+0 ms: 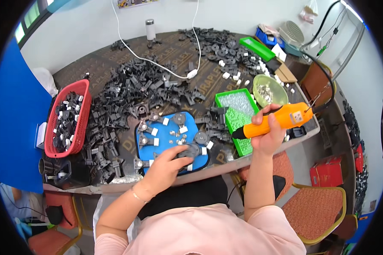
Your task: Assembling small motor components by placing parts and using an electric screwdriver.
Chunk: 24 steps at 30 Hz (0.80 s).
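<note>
My right hand (269, 138) is wrapped round an orange electric screwdriver (285, 120), held above the front right of the table. Its black tip points left, and a dark cable runs up from its back end. On the blue mat (201, 162), my left hand (168, 165) has its fingers closed on a dark grey round wheel part (193, 150) near the mat's front edge. Part of that wheel is hidden under the fingers. Several black brackets with white tabs and a grey wheel (180, 118) lie round the mat's edges, with small metal pieces (179, 139) in its middle.
Black plastic parts (136, 80) are heaped left and behind the mat. A red basket (85, 114) of parts stands far left. At right are a green divided tray (244, 148) of small pieces and a pale green bowl (281, 94). A white cable (157, 64) crosses the back.
</note>
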Available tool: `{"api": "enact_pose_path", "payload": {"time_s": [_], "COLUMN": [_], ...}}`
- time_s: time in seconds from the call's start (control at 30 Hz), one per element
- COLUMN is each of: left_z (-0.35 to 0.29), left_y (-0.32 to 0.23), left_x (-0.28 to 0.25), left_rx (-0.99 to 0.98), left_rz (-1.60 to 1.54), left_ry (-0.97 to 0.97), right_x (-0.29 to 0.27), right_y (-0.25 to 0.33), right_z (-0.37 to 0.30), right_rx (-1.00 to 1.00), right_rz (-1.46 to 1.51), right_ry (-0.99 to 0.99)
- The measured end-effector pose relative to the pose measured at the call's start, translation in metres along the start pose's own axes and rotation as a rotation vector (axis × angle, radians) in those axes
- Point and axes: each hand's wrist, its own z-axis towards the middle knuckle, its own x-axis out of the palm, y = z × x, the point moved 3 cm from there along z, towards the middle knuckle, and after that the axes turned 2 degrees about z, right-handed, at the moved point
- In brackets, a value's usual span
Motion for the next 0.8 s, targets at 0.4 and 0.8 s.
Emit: {"api": "enact_pose_path", "payload": {"time_s": [0.4,0.8], "left_z": [0.04,0.062], "left_y": [-0.021,-0.027], "left_x": [0.107,0.073], "left_rx": [0.154,0.067], "left_rz": [0.251,0.289], "left_ry": [0.294,0.423], "right_x": [-0.021,-0.035], "right_y": [0.01,0.023], "right_z": [-0.017,-0.02], "right_rx": [0.005,-0.013], "right_rz": [-0.034,-0.056], "right_ry": [-0.018,-0.015]}}
